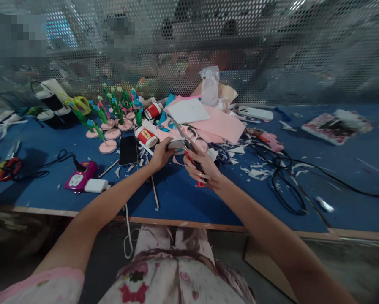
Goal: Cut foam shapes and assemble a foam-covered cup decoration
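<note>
My left hand [160, 155] pinches a small curved greyish-white piece [175, 144], its material too unclear to name. Wrapped in my right hand [206, 164] are scissors [189, 145] with black and red handles; one blade points up and away, close beside that piece. Whether the blades touch it I cannot tell. Just beyond my hands lie pink sheets [224, 124] with a white sheet [188, 110] on top. A red and white paper cup [145, 137] lies on its side left of my left hand.
Green flower-like crafts [107, 146] on pink discs stand back left. A phone [128, 150], a purple power socket [81, 176] and another pair of scissors [8, 164] lie left. White scraps [257, 172] and a black cable [290, 202] spread right. Perforated metal [189, 50] closes the back.
</note>
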Action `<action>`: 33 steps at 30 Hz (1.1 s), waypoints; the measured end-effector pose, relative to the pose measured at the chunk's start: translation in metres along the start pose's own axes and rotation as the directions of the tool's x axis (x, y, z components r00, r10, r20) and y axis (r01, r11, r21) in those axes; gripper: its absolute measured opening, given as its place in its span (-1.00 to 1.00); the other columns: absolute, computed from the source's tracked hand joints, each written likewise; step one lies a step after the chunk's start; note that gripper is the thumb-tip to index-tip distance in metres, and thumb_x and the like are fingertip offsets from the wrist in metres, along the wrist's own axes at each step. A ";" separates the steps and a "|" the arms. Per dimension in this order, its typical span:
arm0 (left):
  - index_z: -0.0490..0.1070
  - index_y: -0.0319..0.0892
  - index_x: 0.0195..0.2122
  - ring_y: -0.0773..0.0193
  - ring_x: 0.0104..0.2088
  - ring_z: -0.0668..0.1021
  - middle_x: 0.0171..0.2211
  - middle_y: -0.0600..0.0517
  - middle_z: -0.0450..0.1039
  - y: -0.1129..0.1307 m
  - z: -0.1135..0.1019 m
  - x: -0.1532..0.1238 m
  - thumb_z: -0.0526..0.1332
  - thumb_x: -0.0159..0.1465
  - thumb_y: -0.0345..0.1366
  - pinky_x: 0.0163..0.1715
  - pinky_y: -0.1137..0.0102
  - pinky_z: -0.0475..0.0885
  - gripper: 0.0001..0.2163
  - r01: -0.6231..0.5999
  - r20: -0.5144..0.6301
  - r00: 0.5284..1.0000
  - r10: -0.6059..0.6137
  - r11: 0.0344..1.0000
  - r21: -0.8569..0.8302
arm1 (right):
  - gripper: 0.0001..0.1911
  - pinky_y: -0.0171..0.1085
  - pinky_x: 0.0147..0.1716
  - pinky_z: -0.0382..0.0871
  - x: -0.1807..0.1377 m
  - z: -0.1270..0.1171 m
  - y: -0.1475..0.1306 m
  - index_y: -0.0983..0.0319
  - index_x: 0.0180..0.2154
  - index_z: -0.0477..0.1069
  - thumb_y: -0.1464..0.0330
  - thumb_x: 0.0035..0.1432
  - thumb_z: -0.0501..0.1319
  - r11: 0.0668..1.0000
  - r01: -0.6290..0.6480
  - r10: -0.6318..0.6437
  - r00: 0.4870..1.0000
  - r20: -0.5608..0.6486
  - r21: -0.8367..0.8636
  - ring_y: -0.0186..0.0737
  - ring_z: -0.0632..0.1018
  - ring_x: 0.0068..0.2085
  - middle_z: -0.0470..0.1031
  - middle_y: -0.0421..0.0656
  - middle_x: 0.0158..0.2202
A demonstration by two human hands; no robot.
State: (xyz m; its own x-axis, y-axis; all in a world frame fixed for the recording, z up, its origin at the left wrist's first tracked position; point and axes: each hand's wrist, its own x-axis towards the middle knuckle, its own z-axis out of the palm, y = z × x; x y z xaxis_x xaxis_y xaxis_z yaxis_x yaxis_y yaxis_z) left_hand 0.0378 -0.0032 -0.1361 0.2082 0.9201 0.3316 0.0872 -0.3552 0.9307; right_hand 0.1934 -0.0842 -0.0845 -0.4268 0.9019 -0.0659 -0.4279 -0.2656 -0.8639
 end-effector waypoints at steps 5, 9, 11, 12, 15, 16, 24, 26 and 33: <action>0.32 -0.21 -0.32 0.32 -0.38 0.48 -0.40 0.07 0.42 -0.003 -0.007 0.009 0.31 -0.05 -0.39 -0.38 0.44 0.42 -0.74 0.031 -0.226 0.974 -0.026 0.999 0.019 | -0.43 -0.55 -0.93 0.00 0.003 -0.003 0.001 -0.01 0.23 -0.12 0.43 0.24 -0.03 1.000 -0.013 0.014 0.999 -0.031 0.024 -0.53 0.07 -0.84 0.18 -0.44 -0.62; 0.34 -0.22 -0.29 0.27 -0.32 0.52 -0.36 0.03 0.47 -0.007 -0.010 0.014 0.33 -0.09 -0.39 -0.29 0.39 0.45 -0.69 0.038 -0.267 0.962 -0.063 0.995 -0.097 | -0.43 -0.54 -0.93 0.02 0.003 -0.002 0.001 -0.01 0.23 -0.12 0.43 0.24 -0.04 0.999 -0.029 0.029 0.999 -0.023 0.028 -0.51 0.09 -0.84 0.19 -0.44 -0.63; 0.35 -0.23 -0.29 0.27 -0.32 0.53 -0.35 0.02 0.49 -0.009 -0.009 0.015 0.31 -0.04 -0.36 -0.27 0.38 0.45 -0.73 0.043 -0.267 0.961 -0.078 0.990 -0.133 | -0.44 -0.54 -0.93 0.01 0.002 -0.001 0.001 0.00 0.23 -0.12 0.43 0.24 -0.03 0.999 -0.032 0.032 0.999 -0.020 0.026 -0.51 0.09 -0.84 0.18 -0.44 -0.63; 0.36 -0.23 -0.29 0.27 -0.31 0.54 -0.34 0.01 0.50 -0.010 -0.009 0.016 0.29 -0.01 -0.35 -0.25 0.37 0.45 -0.75 0.035 -0.272 0.960 -0.069 0.991 -0.130 | -0.44 -0.54 -0.93 0.01 0.002 -0.001 0.001 0.00 0.23 -0.12 0.43 0.25 -0.04 0.999 -0.032 0.032 0.999 -0.019 0.026 -0.52 0.09 -0.84 0.18 -0.44 -0.63; 0.38 -0.22 -0.28 0.28 -0.29 0.53 -0.33 0.02 0.50 -0.010 -0.010 0.014 0.26 0.03 -0.37 -0.22 0.38 0.44 -0.79 -0.012 -0.281 0.960 -0.012 0.996 -0.084 | -0.44 -0.55 -0.93 0.01 0.002 -0.001 0.000 0.00 0.23 -0.12 0.44 0.25 -0.06 0.999 -0.023 0.023 1.000 -0.013 0.041 -0.52 0.09 -0.84 0.18 -0.44 -0.64; 0.38 -0.22 -0.29 0.28 -0.30 0.53 -0.35 0.03 0.49 -0.009 -0.010 0.013 0.25 0.05 -0.37 -0.25 0.39 0.45 -0.81 -0.027 -0.271 0.963 0.009 0.998 -0.063 | -0.44 -0.55 -0.93 0.01 0.002 -0.001 0.000 -0.01 0.23 -0.13 0.44 0.25 -0.06 0.999 -0.018 0.019 1.000 -0.009 0.047 -0.52 0.09 -0.84 0.18 -0.44 -0.63; 0.45 -0.22 -0.31 0.35 -0.38 0.49 -0.42 0.07 0.50 0.007 -0.011 0.003 0.20 0.08 -0.46 -0.36 0.50 0.41 -0.86 -0.158 -0.261 0.942 0.211 0.965 0.212 | -0.41 -0.55 -0.93 0.04 0.002 -0.003 0.002 -0.02 0.23 -0.13 0.42 0.23 -0.01 0.999 -0.002 0.000 0.999 0.044 0.038 -0.52 0.10 -0.82 0.19 -0.44 -0.62; 0.46 -0.22 -0.30 0.35 -0.38 0.50 -0.41 0.06 0.51 0.005 -0.011 0.004 0.20 0.07 -0.47 -0.37 0.49 0.41 -0.84 -0.176 -0.259 0.939 0.228 0.962 0.211 | -0.41 -0.55 -0.92 0.04 0.002 -0.003 0.003 -0.02 0.23 -0.13 0.42 0.23 0.00 0.999 -0.002 0.000 0.999 0.046 0.034 -0.52 0.10 -0.82 0.20 -0.44 -0.63; 0.44 -0.21 -0.26 0.33 -0.34 0.50 -0.38 0.06 0.49 -0.008 -0.011 0.007 0.22 0.08 -0.42 -0.32 0.46 0.42 -0.83 -0.151 -0.278 0.942 0.189 0.977 0.151 | -0.39 -0.54 -0.92 0.06 0.002 -0.005 0.004 -0.01 0.24 -0.15 0.40 0.22 0.01 0.999 0.033 -0.034 0.997 0.072 0.023 -0.52 0.11 -0.82 0.22 -0.43 -0.62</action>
State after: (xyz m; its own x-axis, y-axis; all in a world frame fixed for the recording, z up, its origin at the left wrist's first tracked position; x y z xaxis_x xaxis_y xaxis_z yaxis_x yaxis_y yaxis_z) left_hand 0.0279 0.0082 -0.1391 -0.0583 0.8455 0.5308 0.2006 -0.5109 0.8359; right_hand 0.1948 -0.0817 -0.0905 -0.4681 0.8837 -0.0001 -0.4595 -0.2435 -0.8541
